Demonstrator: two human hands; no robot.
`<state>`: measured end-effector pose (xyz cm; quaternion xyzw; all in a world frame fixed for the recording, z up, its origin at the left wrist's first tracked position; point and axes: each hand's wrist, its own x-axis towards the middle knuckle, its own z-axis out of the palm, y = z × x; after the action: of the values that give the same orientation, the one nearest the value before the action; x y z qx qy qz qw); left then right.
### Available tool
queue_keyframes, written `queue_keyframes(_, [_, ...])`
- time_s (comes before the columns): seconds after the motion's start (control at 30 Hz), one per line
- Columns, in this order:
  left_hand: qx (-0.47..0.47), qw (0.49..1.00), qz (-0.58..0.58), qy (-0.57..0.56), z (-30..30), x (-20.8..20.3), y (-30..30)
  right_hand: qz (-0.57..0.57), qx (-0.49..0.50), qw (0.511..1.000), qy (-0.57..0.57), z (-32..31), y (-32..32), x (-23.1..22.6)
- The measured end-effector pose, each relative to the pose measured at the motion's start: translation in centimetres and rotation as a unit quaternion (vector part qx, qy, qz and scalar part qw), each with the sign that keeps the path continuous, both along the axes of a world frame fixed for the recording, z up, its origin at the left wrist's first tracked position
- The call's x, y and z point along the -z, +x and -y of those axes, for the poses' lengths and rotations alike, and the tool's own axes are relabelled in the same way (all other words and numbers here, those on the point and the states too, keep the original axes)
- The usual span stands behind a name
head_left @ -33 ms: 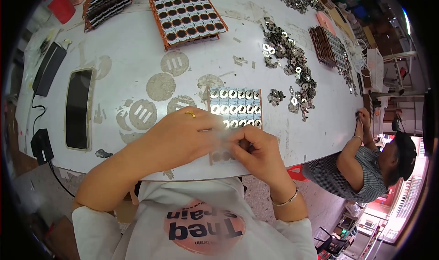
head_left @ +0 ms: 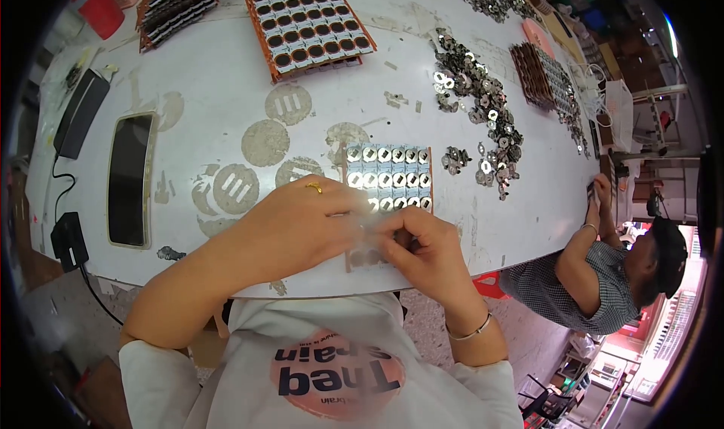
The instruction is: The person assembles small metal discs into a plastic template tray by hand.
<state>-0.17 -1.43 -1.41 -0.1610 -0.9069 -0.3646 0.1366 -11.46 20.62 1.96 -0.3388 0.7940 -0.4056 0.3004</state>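
A panel of small circuit boards [head_left: 388,168] lies on the table in front of me, with rows of shiny round metal pieces on its far part. My left hand [head_left: 302,216] reaches over the panel's left side, its fingertips lost in a blurry patch. From the right, my right hand [head_left: 427,252] bends over the near part of the panel, thumb and forefinger pinched together. Whatever sits in that pinch is too small and smeared to name. Both hands nearly meet above the panel. Dull grey discs show below them on its near rows.
Loose metal pieces [head_left: 490,116] lie heaped right of the panel. A stack of panels with dark round faces [head_left: 313,26] stands at the back, beside more stacked panels [head_left: 177,10]. A phone [head_left: 130,180] lies at left. Another person [head_left: 596,278] works at the right edge.
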Motion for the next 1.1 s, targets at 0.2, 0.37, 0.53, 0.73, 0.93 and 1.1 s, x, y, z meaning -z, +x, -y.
queue_keyframes(0.2, [-0.001, 1.0, 0.022, 0.002, -0.1, -0.1, 0.0, -0.014, 0.019, 0.999, 0.028, -0.1, 0.0, 0.3])
queue_keyframes(0.37, [0.003, 1.0, 0.026, 0.001, 0.0, 0.0, -0.1, -0.077, -0.017, 0.997, -0.005, 0.2, 0.2, 0.0])
queue_keyframes(0.53, [0.001, 1.0, 0.019, -0.006, -0.2, -0.1, 0.0, -0.107, 0.01, 0.994, 0.017, 0.0, 0.6, 0.2])
queue_keyframes(0.73, [-0.025, 0.998, 0.049, -0.007, -0.6, -0.7, 0.0, -0.096, -0.024, 0.995, 0.018, -0.2, -0.1, -0.5])
queue_keyframes(0.93, [-0.013, 0.999, 0.008, -0.045, -0.9, -0.5, 0.3, -0.276, 0.075, 0.958, -0.026, -1.4, -5.6, -0.1])
queue_keyframes(1.1, [-0.016, 0.998, 0.013, -0.054, -1.1, -0.5, 0.1, -0.439, 0.024, 0.898, 0.023, -1.5, -9.0, 0.7])
